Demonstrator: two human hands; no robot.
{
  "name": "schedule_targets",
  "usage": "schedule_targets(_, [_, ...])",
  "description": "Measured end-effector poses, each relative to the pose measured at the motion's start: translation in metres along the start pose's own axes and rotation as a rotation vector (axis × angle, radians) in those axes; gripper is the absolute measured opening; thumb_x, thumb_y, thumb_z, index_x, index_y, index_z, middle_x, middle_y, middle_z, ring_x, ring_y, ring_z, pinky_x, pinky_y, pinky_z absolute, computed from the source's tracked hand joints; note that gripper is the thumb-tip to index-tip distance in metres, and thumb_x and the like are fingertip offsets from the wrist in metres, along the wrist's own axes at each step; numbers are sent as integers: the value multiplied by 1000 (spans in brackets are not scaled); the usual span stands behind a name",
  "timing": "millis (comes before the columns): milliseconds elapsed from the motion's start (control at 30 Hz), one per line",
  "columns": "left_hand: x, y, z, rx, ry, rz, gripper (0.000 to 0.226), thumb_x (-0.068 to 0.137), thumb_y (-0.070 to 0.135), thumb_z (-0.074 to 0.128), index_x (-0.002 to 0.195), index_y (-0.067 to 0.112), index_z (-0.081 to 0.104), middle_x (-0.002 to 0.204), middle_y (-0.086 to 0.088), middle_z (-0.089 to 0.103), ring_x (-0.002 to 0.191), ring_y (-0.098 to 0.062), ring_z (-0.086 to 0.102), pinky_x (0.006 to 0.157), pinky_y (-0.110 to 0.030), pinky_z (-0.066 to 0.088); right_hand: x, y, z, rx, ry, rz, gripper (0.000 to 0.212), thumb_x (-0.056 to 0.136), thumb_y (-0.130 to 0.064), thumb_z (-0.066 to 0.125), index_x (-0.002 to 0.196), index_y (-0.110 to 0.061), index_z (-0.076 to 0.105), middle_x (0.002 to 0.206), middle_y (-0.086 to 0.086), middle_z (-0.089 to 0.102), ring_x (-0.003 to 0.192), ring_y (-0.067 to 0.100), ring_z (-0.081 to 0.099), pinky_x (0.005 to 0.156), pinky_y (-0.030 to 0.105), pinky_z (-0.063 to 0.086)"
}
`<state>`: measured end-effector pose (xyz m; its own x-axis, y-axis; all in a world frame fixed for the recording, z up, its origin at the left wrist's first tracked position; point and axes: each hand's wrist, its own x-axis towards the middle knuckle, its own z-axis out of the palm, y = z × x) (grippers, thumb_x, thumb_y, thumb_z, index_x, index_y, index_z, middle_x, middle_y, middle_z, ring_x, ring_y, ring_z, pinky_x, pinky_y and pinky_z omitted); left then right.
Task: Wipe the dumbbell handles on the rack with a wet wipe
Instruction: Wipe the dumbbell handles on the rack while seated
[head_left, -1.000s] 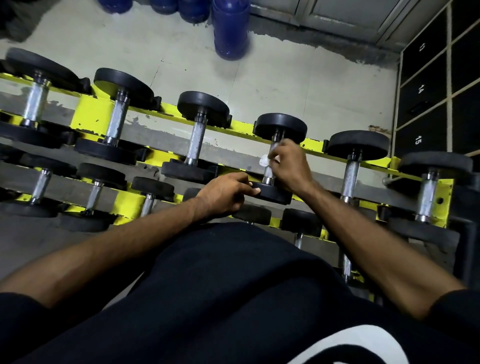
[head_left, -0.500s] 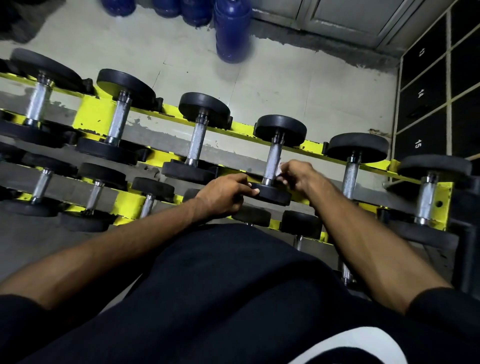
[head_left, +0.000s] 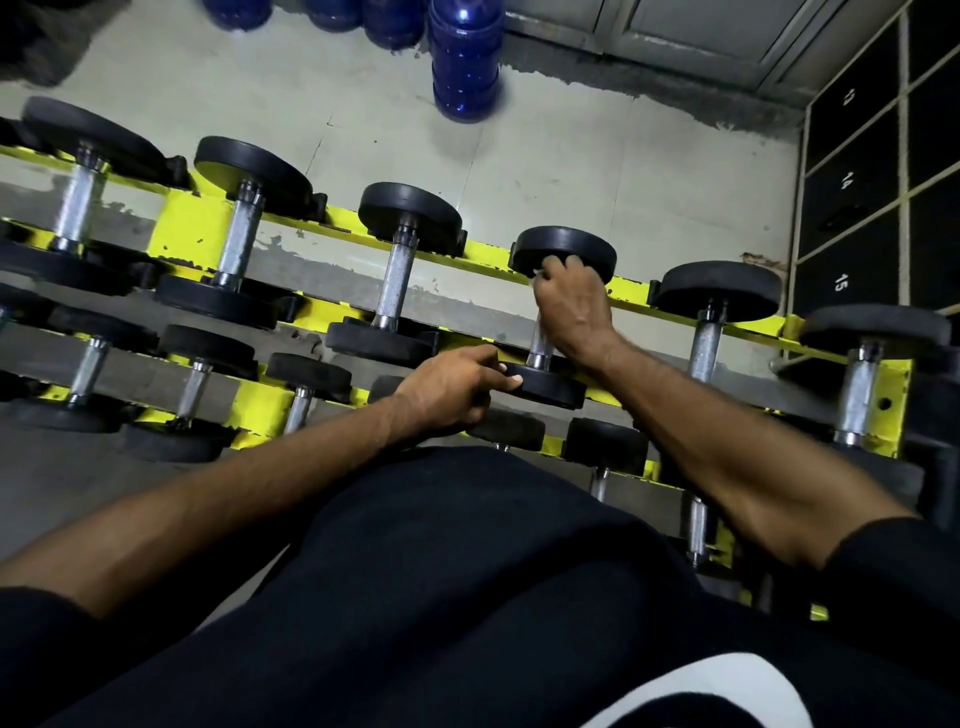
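Taking the dumbbell under the hands (head_left: 563, 312) as the landmark, on the upper tier of the yellow rack (head_left: 187, 228), three dumbbells lie to its left on the same tier: the far-left one (head_left: 78, 200), the next (head_left: 241, 239) and the nearest neighbour (head_left: 397, 275), each with a bare metal handle and no hand near it. Whether those have been wiped I cannot tell, since nothing on the metal shows it either way. The left hand (head_left: 452, 392) rests just left of the landmark's near weight plate (head_left: 545, 387), fingers curled and fingertips touching the plate's edge, apparently steadying it. The right hand (head_left: 574, 312) is closed around the upper part of the landmark's handle (head_left: 540, 348), up against the far plate, with a scrap of white, the wet wipe (head_left: 537, 274), peeking out at the fingers (most of it is hidden in the grip). My reading is that this handle is mid-wipe, at the top of a stroke. To the right of the landmark sit two more dumbbells on this tier (head_left: 709, 332) and (head_left: 857, 384), and a lower tier (head_left: 197, 384) runs below and in front of it; judging by position, these likely remain to be done, so a good share of the job looks unfinished.
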<state>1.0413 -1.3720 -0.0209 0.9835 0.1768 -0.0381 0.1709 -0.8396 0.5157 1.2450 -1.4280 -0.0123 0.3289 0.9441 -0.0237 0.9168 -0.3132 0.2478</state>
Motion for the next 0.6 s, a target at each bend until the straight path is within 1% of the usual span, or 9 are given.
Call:
schedule_targets(100, [0, -2, 1, 7, 7, 6, 43, 86, 14, 70, 127, 28, 68, 108, 0, 58, 93, -19, 60, 69, -35, 56, 4, -5, -7, -95, -179, -254, 20, 89, -17, 63, 105, -8, 71, 107, 7, 63, 104, 28, 50, 77, 40, 44])
schedule_targets(133, [1, -2, 2, 3, 10, 6, 43, 86, 13, 70, 126, 28, 68, 107, 0, 59, 93, -19, 61, 68, -35, 55, 4, -6, -11, -54, -239, -320, 19, 91, -17, 62, 106, -9, 71, 107, 6, 64, 105, 28, 52, 78, 39, 45])
schedule_targets(200, [2, -3, 4, -4, 17, 9, 42, 86, 12, 70, 125, 28, 69, 105, 0, 60, 91, -19, 61, 66, -35, 55, 1, -8, -17, 99, -328, -326, 18, 91, -13, 63, 107, -9, 71, 107, 8, 67, 103, 28, 58, 74, 35, 46])
schedule_targets(267, [2, -4, 4, -14, 19, 0, 41, 86, 14, 70, 124, 28, 69, 105, 2, 59, 91, -18, 61, 66, -35, 55, -9, -4, -12, 297, -280, -171, 20, 86, -10, 70, 106, -12, 73, 107, 9, 69, 97, 29, 64, 70, 30, 46])
schedule_targets(333, [2, -4, 4, -52, 20, -37, 37, 87, 17, 69, 121, 29, 71, 103, 5, 60, 90, -14, 60, 69, -34, 56, -25, 2, -1, 543, -152, 103, 17, 81, -11, 76, 98, -15, 76, 100, 8, 72, 89, 25, 67, 72, 30, 53])
schedule_targets(400, [5, -3, 3, -138, 43, -95, 30, 86, 22, 67, 115, 30, 74, 100, 8, 63, 88, -9, 61, 73, -36, 57, -44, 5, 10, 880, -58, 415, 10, 78, -11, 78, 87, -16, 77, 89, 3, 74, 81, 18, 68, 73, 31, 57])
schedule_targets(467, [13, 2, -2, -265, 72, -164, 27, 88, 24, 67, 114, 26, 74, 102, 8, 70, 89, -5, 65, 80, -36, 58, -60, 6, 13, 1314, -57, 716, 12, 76, -4, 78, 80, -15, 74, 83, 1, 74, 77, 17, 69, 69, 31, 59])
schedule_targets(533, [24, 8, -9, -384, 89, -224, 37, 89, 23, 71, 126, 21, 67, 112, 4, 72, 95, -4, 67, 87, -34, 59, -71, 7, 9, 1720, -115, 899, 16, 80, 5, 73, 83, -11, 70, 86, 7, 72, 78, 20, 68, 67, 30, 59])
schedule_targets(600, [35, 14, -14, -455, 81, -249, 56, 86, 26, 75, 139, 20, 56, 121, -1, 68, 100, -7, 66, 87, -28, 58, -76, 10, 6, 2032, -143, 956, 17, 85, 9, 65, 91, -7, 68, 89, 11, 73, 80, 24, 69, 67, 29, 59])
